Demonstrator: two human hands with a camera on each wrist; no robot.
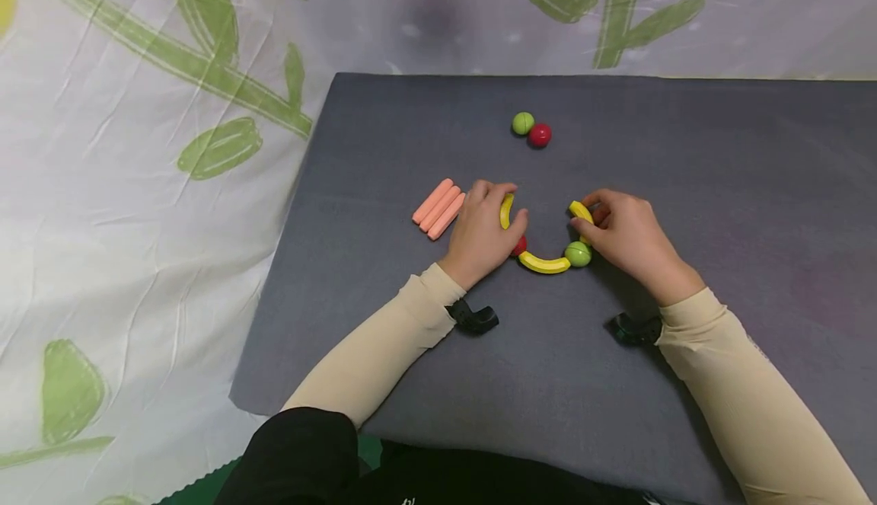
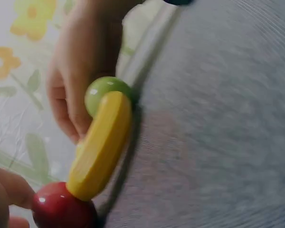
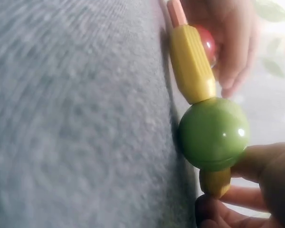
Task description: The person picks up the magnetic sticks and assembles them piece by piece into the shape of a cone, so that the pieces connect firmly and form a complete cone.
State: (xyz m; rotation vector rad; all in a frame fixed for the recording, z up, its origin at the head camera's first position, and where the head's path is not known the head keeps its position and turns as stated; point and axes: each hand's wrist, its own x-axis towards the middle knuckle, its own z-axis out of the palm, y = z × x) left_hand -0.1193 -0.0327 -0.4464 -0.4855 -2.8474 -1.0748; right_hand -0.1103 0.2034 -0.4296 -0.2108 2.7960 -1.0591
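Three yellow toy bananas, a red ball (image 1: 520,246) and a green ball (image 1: 578,254) form a U-shaped curve on the grey mat. My left hand (image 1: 482,225) has its thumb and fingers around the left banana (image 1: 506,212), partly hiding it; in the left wrist view a finger of it touches the red ball (image 2: 61,206). My right hand (image 1: 630,237) pinches the right banana (image 1: 581,211) above the green ball. The lower banana (image 1: 545,264) bridges the two balls. From the right wrist, the green ball (image 3: 213,134) hides part of the held banana (image 3: 214,183).
Several pink sausage-like sticks (image 1: 438,209) lie side by side just left of my left hand. Farther back, another green ball (image 1: 523,123) and another red ball (image 1: 540,135) touch each other. The mat (image 1: 384,139) lies on a leaf-patterned cloth (image 1: 137,208).
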